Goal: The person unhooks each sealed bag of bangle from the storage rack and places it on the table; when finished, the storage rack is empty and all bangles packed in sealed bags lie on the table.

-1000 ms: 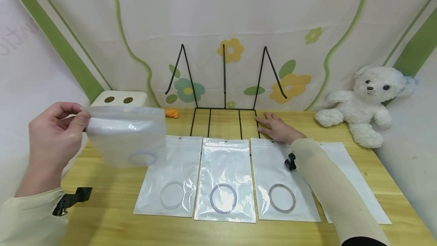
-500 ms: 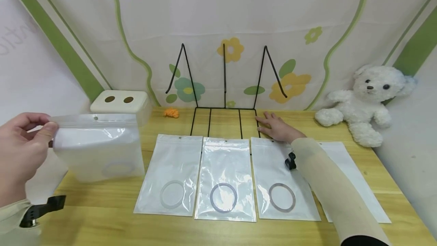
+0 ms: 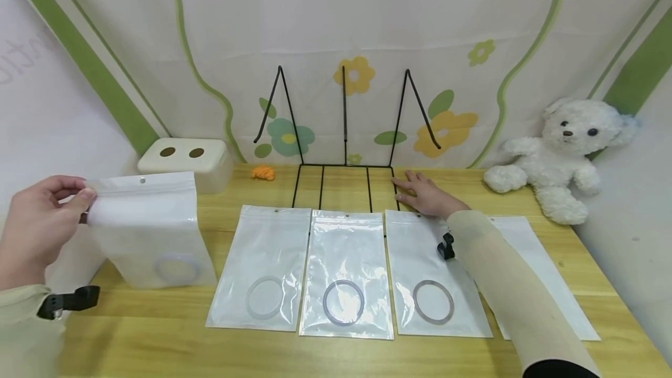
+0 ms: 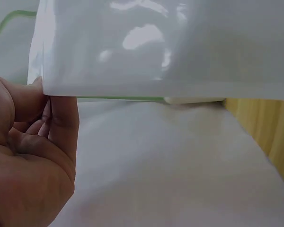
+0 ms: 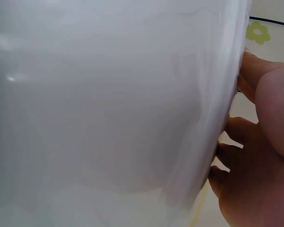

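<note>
My left hand [image 3: 39, 229] pinches the upper left corner of a whitish plastic zip bag [image 3: 142, 232] at the table's left. The bag hangs tilted, its body bent, and a pale ring-shaped thing [image 3: 177, 269] shows through near its bottom. In the left wrist view, thumb and fingers meet at the edge of the bag [image 4: 132, 56]. My right hand [image 3: 427, 197] rests with spread fingers by the black wire rack [image 3: 325, 165], just beyond the top of a flat zip bag [image 3: 409, 261]. The right wrist view has a glossy bag [image 5: 99, 118] filling most of it.
Two more ring-holding bags, a left one [image 3: 252, 249] and a middle one [image 3: 346, 249], lie in the row. Another bag [image 3: 530, 273] is partly under my right arm. Behind stand a white box [image 3: 212, 171], an orange bundle [image 3: 262, 172] and a white teddy bear [image 3: 569, 156].
My left hand has carried its zip bag to the left, away from the row, and the bag's lower part now hangs slightly lower. My right hand has stayed in place.
</note>
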The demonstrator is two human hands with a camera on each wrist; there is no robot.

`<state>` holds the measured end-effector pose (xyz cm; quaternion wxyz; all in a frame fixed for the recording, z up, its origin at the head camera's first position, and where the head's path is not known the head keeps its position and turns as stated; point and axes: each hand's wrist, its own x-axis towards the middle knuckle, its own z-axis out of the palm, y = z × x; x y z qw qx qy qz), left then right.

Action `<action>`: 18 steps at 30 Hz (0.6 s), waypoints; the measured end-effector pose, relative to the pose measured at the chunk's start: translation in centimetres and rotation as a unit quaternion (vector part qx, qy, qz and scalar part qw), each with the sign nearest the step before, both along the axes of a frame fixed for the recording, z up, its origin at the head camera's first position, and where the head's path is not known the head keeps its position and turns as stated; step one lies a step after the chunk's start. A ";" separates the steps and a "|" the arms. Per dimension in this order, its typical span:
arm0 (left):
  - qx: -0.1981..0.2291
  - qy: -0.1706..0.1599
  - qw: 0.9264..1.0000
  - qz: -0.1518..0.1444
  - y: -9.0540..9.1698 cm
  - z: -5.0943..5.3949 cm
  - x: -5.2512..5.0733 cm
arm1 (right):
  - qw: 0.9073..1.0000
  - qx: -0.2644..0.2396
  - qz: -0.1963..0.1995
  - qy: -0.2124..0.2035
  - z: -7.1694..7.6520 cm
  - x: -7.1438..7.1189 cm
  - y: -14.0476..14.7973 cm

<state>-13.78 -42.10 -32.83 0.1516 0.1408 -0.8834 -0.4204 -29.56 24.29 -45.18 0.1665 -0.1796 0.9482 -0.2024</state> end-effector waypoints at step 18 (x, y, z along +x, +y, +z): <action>-0.128 -0.088 0.983 -0.100 0.2 -5.0 -5.4 | 1.000 -0.003 -0.004 0.000 0.1 0.0 0.1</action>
